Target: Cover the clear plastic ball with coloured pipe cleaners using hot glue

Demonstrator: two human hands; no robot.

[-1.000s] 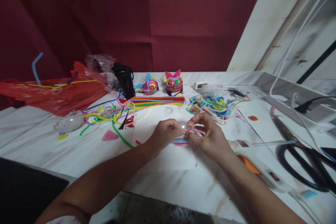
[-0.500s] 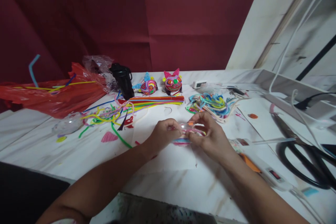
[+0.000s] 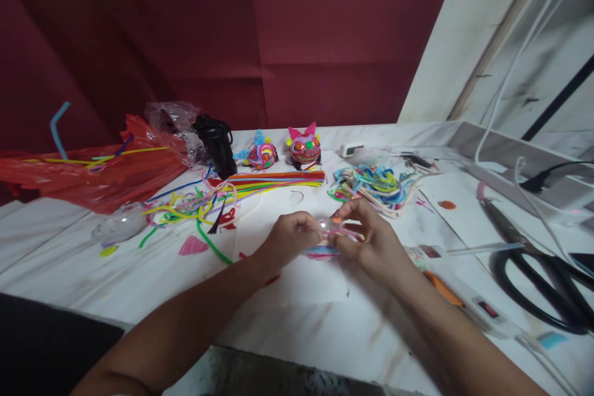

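Observation:
Between my hands, over a white paper sheet (image 3: 297, 288), is a small clear plastic piece (image 3: 325, 253) with pink, blue and white pipe cleaner strips along it. My left hand (image 3: 294, 238) is closed on its left side, thumb and fingers pinching. My right hand (image 3: 369, 238) grips its right side, thumb in front and fingers curled over the top, near an orange bit. My fingers hide much of the piece. Bundled straight pipe cleaners (image 3: 278, 179) lie just behind, and a heap of curled ones (image 3: 371, 182) is to the right.
Two decorated animal heads (image 3: 305, 146) stand at the back beside a black bottle (image 3: 217, 145). Left are a red plastic bag (image 3: 106, 179), tangled pipe cleaners (image 3: 185, 207) and a clear plastic form (image 3: 121, 223). Right lie large scissors (image 3: 524, 244) and a power strip (image 3: 485, 309).
Both hands keep their hold on the clear piece in nearly the same place. The view has shifted very slightly; nothing else has visibly moved.

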